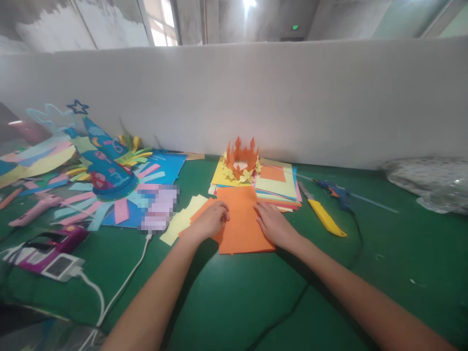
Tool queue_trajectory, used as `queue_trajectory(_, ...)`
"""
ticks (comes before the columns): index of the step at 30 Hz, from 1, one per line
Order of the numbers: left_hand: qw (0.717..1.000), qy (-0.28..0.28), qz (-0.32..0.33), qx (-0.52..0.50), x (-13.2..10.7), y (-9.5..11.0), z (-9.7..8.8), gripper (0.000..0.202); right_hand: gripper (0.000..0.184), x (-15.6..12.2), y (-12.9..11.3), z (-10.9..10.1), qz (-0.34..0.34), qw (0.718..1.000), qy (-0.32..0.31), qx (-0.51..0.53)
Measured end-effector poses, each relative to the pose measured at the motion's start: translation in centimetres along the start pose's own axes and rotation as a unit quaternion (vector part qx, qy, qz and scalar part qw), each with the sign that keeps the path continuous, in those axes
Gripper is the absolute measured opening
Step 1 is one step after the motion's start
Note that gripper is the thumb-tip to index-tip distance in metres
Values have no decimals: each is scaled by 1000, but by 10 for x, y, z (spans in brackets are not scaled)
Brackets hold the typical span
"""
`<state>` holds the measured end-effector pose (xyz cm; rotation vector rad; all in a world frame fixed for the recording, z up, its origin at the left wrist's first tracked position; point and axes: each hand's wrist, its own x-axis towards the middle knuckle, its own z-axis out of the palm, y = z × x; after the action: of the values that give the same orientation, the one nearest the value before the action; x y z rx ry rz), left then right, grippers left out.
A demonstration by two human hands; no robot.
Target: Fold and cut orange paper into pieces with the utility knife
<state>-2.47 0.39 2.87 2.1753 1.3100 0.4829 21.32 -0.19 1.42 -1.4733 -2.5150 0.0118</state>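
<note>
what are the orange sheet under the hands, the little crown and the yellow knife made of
Orange sheet: looks like matte craft paper or thin card, flat with crisp edges.
Crown: likely similar orange paper, cut into points, pale yellow paper flowers around its base.
Yellow knife: handle seems smooth plastic, slightly glossy; blade unclear.

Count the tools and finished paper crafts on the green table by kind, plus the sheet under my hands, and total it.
Glue guns: 2, blue glue gun, pink glue gun
Utility knives: 1, yellow utility knife
Paper crowns: 1, orange paper crown
Cone hats: 1, blue cone hat
Sheets: 1, orange sheet under left hand and right hand
Total: 6
</note>
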Motion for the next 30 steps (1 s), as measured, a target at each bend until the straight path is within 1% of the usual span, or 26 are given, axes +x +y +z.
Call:
queue_trajectory(7,1000,0,-1,-6,-1,3,-1,26,45,16,12,-4,-12,998,-9,-54)
queue_trajectory(14,1000,-2,-1,-2,-1,3,-1,26,43,28,9,-9,6,997,-11,-77)
queue_trajectory(18,1000,-3,-4,1,-1,1,0,26,40,33,9,-5,20,997,-3,-73)
queue_trajectory(23,1000,-2,-15,-5,-1,2,0,25,38,29,9,0,26,998,11,-60)
queue_trajectory(28,999,10,-53,-7,-3,4,-6,20,33,24,6,-1,40,998,46,-19)
queue_trajectory(30,997,22,-69,9,-4,4,-10,32,30,23,6,-1,45,997,59,11)
